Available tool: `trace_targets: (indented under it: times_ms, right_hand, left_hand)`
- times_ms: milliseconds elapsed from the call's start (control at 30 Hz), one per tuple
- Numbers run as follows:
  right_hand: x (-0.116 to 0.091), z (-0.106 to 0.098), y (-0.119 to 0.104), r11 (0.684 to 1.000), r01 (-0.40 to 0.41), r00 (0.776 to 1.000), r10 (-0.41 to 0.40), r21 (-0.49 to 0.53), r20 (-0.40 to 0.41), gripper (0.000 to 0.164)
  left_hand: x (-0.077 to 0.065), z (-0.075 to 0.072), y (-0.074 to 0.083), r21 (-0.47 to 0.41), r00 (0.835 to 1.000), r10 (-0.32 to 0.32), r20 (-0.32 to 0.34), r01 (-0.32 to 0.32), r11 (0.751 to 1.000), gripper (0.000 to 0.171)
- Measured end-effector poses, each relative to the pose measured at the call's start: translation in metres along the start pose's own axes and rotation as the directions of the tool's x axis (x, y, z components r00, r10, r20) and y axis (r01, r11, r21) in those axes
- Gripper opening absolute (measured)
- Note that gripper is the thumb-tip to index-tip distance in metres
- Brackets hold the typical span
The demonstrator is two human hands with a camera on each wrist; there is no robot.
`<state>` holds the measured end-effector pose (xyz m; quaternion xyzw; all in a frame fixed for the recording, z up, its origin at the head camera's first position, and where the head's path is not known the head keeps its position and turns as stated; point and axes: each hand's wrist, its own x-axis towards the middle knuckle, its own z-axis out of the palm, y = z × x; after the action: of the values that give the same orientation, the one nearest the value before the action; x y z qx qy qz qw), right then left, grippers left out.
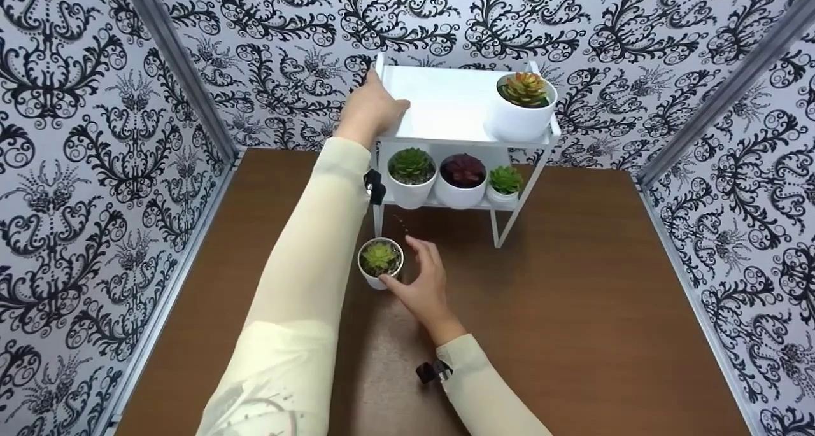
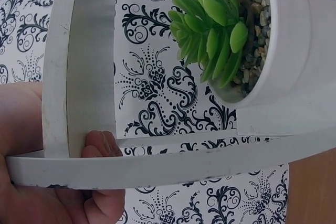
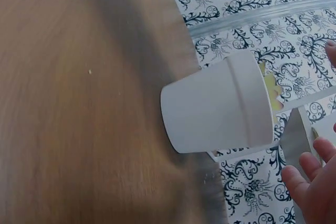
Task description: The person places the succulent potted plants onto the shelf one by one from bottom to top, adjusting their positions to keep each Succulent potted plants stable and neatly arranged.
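Note:
My left hand [image 1: 372,110] grips the left end of a white two-tier shelf [image 1: 439,98] at its top tier. In the left wrist view its fingers curl round the white frame bars [image 2: 157,171]. On the table in front of the shelf stands a white pot with a yellow-green succulent [image 1: 380,258], upright. My right hand [image 1: 425,286] is beside that pot, thumb and fingers spread apart; in the right wrist view the fingers [image 3: 310,169] stand away from the white pot wall [image 3: 215,106].
The top tier carries a white pot with an orange-green succulent [image 1: 523,102] at its right end. Below sit a green succulent [image 1: 412,175], a dark red one [image 1: 461,178] and a small bright green one [image 1: 505,186]. Patterned walls [image 1: 76,168] enclose the brown table [image 1: 573,296].

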<state>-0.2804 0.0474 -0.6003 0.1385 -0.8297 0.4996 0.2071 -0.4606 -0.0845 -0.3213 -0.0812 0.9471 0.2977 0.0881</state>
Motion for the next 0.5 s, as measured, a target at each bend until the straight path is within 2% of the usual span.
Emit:
trace_targets:
  times_ms: [300,500]
  right_hand:
    - [-0.005,0.008,0.003,1.0,-0.017,0.999,0.018,-0.017,0.03,0.091]
    - [-0.006,0.014,0.006,0.997,-0.062,0.997,0.064,-0.045,0.048,0.098]
  left_hand:
    - [0.0,0.001,0.001,0.001,1.0,0.005,0.011,-0.005,1.0,0.105]
    - [-0.001,0.0,0.0,-0.005,1.0,0.011,-0.003,-0.011,1.0,0.105]
